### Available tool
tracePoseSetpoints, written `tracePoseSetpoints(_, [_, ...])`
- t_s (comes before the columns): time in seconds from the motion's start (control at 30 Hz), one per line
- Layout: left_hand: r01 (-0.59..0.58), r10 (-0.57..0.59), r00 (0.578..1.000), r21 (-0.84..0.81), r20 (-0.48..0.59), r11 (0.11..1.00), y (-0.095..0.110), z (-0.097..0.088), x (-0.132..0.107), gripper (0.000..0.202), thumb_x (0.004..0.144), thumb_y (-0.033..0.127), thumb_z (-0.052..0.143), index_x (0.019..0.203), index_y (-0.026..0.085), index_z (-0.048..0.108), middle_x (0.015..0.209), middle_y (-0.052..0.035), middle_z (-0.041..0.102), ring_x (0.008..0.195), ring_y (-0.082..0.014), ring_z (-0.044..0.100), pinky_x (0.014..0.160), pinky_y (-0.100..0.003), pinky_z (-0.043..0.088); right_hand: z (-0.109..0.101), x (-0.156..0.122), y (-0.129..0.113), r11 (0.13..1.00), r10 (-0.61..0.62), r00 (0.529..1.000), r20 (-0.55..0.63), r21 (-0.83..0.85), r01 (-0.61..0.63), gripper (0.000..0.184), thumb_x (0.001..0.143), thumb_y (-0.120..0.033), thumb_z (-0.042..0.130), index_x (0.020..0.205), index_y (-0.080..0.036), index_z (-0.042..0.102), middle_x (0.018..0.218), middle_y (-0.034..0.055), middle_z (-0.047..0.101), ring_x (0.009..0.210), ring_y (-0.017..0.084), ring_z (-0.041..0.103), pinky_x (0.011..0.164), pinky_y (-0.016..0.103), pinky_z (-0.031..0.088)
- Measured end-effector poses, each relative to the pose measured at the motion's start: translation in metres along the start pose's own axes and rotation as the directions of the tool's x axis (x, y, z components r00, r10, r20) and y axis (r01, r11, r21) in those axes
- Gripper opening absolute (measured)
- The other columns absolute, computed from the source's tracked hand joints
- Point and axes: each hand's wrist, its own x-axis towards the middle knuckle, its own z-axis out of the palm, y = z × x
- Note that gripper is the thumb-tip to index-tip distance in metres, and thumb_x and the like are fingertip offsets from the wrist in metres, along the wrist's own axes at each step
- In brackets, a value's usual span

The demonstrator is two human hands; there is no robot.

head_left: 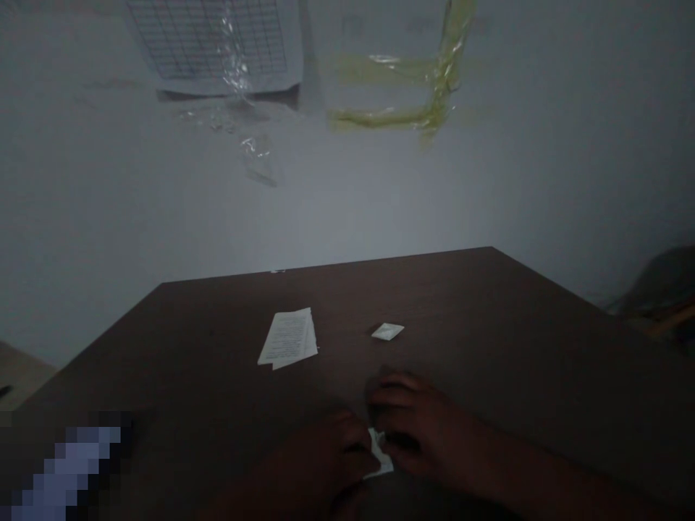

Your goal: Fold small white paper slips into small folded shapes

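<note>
A small piece of folded white paper point(383, 457) lies between my two hands near the front of the brown table point(217, 405). My left hand point(339, 449) is closed on its left side, thumb and fingers pressed to it. From the right, my right hand point(415, 423) holds the paper's other edge with bent fingers. Parts of the paper are covered by the fingers. Beyond the hands lies a small folded paper diamond point(388, 331). Farther left are printed paper sheets point(289, 338), overlapping one another.
A wall rises behind the table, with a taped grid sheet point(217, 43) and yellow tape strips point(385, 118). A pixelated bluish-white shape point(65, 470) covers the lower left. Something dark point(665, 282) stands beyond the table at right.
</note>
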Motion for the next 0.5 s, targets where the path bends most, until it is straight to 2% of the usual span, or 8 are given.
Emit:
tracePoseSetpoints(0.07, [-0.033,0.034,0.999,-0.089,0.014,0.995,0.002,-0.010,0.003,0.013,0.102,0.025,0.082,0.112,0.033,0.082,0.116,0.0011,0.088,0.108,-0.0243,0.081,0.101,-0.036,0.065,-0.004,-0.001,0.001,1.000,-0.029,0.999,0.015,-0.009,0.030,0.009,0.102,-0.019,0.088,0.110,-0.022,0.086,0.128,0.0090,0.085,0.135,0.032,0.074,0.125,0.053,0.059])
tracePoseSetpoints(0.1, [-0.036,0.037,0.999,-0.087,0.013,0.996,0.002,-0.014,0.005,0.009,0.104,0.023,0.080,0.107,0.031,0.082,0.114,0.0003,0.087,0.110,-0.0240,0.080,0.103,-0.036,0.063,-0.005,-0.002,0.003,0.999,-0.048,0.999,0.020,-0.010,0.048,0.009,0.102,-0.018,0.088,0.111,-0.022,0.086,0.130,0.0092,0.085,0.136,0.032,0.074,0.126,0.053,0.058])
tracePoseSetpoints(0.2, [-0.086,0.087,0.996,-0.049,0.016,0.995,0.002,-0.020,0.009,0.020,0.104,0.020,0.081,0.121,0.030,0.083,0.120,-0.0018,0.085,0.114,-0.0252,0.076,0.106,-0.038,0.059,-0.009,-0.002,0.008,0.996,-0.091,0.995,0.043,-0.017,0.091,0.014,0.106,-0.017,0.086,0.119,-0.023,0.086,0.138,0.0092,0.085,0.141,0.031,0.072,0.129,0.053,0.057])
tracePoseSetpoints(0.27, [-0.110,0.110,0.994,-0.023,-0.006,0.994,0.000,-0.019,0.011,0.024,0.102,0.020,0.084,0.125,0.029,0.083,0.119,-0.0020,0.085,0.114,-0.0260,0.075,0.108,-0.040,0.057,-0.010,-0.001,0.013,0.994,-0.099,0.994,0.056,-0.039,0.101,0.016,0.108,-0.017,0.085,0.123,-0.023,0.085,0.142,0.0103,0.084,0.142,0.031,0.073,0.129,0.053,0.056])
tracePoseSetpoints(0.5, [-0.055,0.056,0.998,0.014,-0.039,0.998,-0.004,-0.009,0.011,0.016,0.109,0.020,0.081,0.122,0.029,0.085,0.120,-0.0009,0.081,0.117,-0.0231,0.074,0.104,-0.033,0.055,0.000,0.002,0.018,0.994,-0.060,0.997,0.047,-0.086,0.064,0.016,0.110,-0.021,0.082,0.125,-0.020,0.086,0.144,0.0143,0.083,0.142,0.032,0.073,0.131,0.053,0.054])
